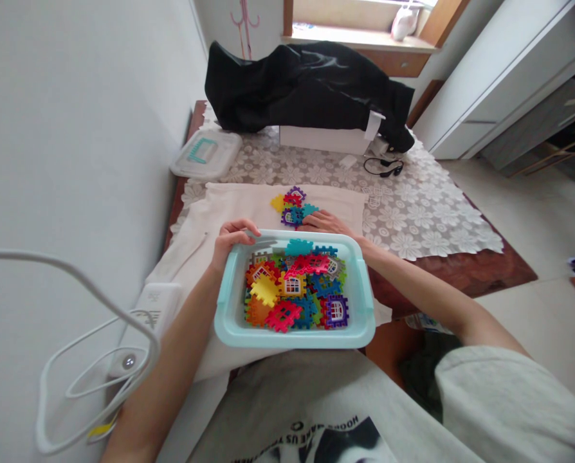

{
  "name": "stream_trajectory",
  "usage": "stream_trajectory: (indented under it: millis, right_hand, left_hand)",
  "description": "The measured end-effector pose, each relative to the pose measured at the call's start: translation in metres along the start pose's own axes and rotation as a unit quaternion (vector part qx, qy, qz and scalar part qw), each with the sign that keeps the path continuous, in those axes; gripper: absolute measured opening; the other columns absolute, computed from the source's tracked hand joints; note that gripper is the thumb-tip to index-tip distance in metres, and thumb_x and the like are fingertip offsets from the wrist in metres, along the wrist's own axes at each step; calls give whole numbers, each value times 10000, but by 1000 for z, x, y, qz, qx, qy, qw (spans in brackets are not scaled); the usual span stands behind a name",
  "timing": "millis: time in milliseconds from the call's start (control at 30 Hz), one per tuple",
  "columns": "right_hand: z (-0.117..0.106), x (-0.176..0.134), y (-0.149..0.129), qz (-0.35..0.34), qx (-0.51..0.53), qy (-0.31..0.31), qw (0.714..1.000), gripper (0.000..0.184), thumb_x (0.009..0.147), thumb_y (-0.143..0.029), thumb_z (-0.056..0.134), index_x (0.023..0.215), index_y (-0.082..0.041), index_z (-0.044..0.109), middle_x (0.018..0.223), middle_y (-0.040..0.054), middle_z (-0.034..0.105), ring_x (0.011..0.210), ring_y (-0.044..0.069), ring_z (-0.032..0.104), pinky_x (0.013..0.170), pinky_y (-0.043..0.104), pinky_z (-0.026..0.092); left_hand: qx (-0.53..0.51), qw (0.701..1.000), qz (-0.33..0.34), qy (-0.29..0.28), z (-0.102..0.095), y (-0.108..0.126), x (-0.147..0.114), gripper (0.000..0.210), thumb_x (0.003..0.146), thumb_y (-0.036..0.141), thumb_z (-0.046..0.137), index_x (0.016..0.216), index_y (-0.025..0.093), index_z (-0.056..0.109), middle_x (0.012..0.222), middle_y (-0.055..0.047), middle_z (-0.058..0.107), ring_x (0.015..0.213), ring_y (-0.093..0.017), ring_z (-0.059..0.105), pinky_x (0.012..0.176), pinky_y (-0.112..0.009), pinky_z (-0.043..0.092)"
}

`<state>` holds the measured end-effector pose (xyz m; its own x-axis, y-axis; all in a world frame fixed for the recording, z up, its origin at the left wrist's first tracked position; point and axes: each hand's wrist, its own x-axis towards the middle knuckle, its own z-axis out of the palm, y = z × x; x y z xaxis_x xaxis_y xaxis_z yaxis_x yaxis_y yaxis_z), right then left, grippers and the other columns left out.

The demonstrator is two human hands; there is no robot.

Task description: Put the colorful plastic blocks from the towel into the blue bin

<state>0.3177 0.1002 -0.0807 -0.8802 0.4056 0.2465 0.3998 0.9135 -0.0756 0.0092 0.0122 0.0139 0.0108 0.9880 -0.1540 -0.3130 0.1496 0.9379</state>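
Note:
A light-blue plastic bin (294,343) full of colourful toothed plastic building tiles (292,286) is tilted toward me, close to my body. My left hand (234,241) is closed over its far left corner, thumb and fingers on the rim. Beyond the bin, my right hand (328,223) reaches across to a small pile of tiles (292,202) in yellow, red, blue, purple and turquoise on the white cloth. Its stretched fingers touch the near right side of this pile, by a turquoise tile (309,209). The bin's rim hides part of that hand.
A white cloth (234,199) lies over the lace tablecloth (413,212). At the back left is a clear lid (208,154) with a turquoise handle. Black fabric (311,90) covers a white box (321,138); a black headset (384,168) lies nearby. A white cable (99,276) loops at left.

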Motion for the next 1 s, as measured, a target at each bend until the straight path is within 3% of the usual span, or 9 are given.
stream_trajectory:
  millis: [133, 300, 400, 533, 700, 867, 933, 1000]
  right_hand:
    - [-3, -1, -5, 27, 31, -12, 999, 363, 1230, -395, 461, 1361, -199, 738, 1353, 150, 757, 1132, 272, 695, 1032, 423, 567]
    - [-17, 2, -16, 42, 69, -13, 997, 357, 1239, -408, 447, 1262, -208, 742, 1244, 125, 779, 1040, 240, 706, 952, 390, 561]
    - [-23, -1, -20, 72, 138, 15, 988, 331, 1223, -431, 504, 1257, -215, 752, 1218, 109, 789, 1041, 225, 731, 920, 361, 554]
    - [-14, -3, -15, 102, 215, 89, 967, 318, 1149, -465, 616, 1193, -222, 816, 1129, 96, 828, 971, 221, 758, 854, 336, 545]
    - [0, 5, -10, 229, 262, 237, 907, 293, 1015, -391, 666, 832, -200, 792, 802, 41, 752, 676, 162, 614, 665, 310, 442]
    - [-5, 10, -6, 301, 331, 272, 852, 400, 934, -492, 715, 658, -204, 682, 649, 11, 650, 605, 144, 503, 615, 315, 365]
    - [-11, 12, -3, 314, 397, 290, 812, 515, 914, -618, 750, 615, -218, 625, 612, 3, 608, 578, 140, 486, 590, 311, 361]
    - [-20, 15, 0, 322, 496, 317, 741, 597, 884, -715, 776, 609, -241, 542, 616, -11, 584, 536, 131, 477, 550, 302, 366]
  left_hand:
    - [0, 1000, 2, -2, -1, -1, 0, 105, 452, 200, 727, 539, 143, 744, 541, -33, 650, 470, -118, 544, 448, -210, 379]
    - [-1, 1000, -3, 4, 0, 0, -1, 105, 447, 199, 719, 537, 153, 750, 541, -25, 654, 477, -117, 545, 462, -209, 384]
    - [3, 1000, 8, 6, 0, -1, -1, 104, 453, 206, 719, 533, 145, 741, 556, -35, 655, 490, -117, 546, 471, -219, 395]
    - [9, 1000, 5, 7, 0, -2, -1, 102, 452, 215, 717, 530, 150, 734, 548, -28, 643, 480, -115, 538, 468, -221, 384]
    - [8, 1000, 2, 7, 0, 0, -1, 112, 443, 206, 714, 536, 149, 736, 545, -29, 647, 476, -114, 538, 459, -219, 378]
    - [7, 1000, 1, 6, 0, 2, -1, 117, 440, 201, 717, 537, 145, 749, 535, -30, 651, 472, -116, 545, 453, -212, 390]
    - [3, 1000, -3, 8, 1, 3, -2, 116, 435, 196, 718, 533, 145, 753, 521, -28, 644, 461, -113, 538, 448, -206, 386]
    - [1, 1000, -9, 9, 1, 3, -3, 113, 433, 190, 721, 532, 146, 755, 520, -28, 646, 461, -111, 535, 447, -202, 386]
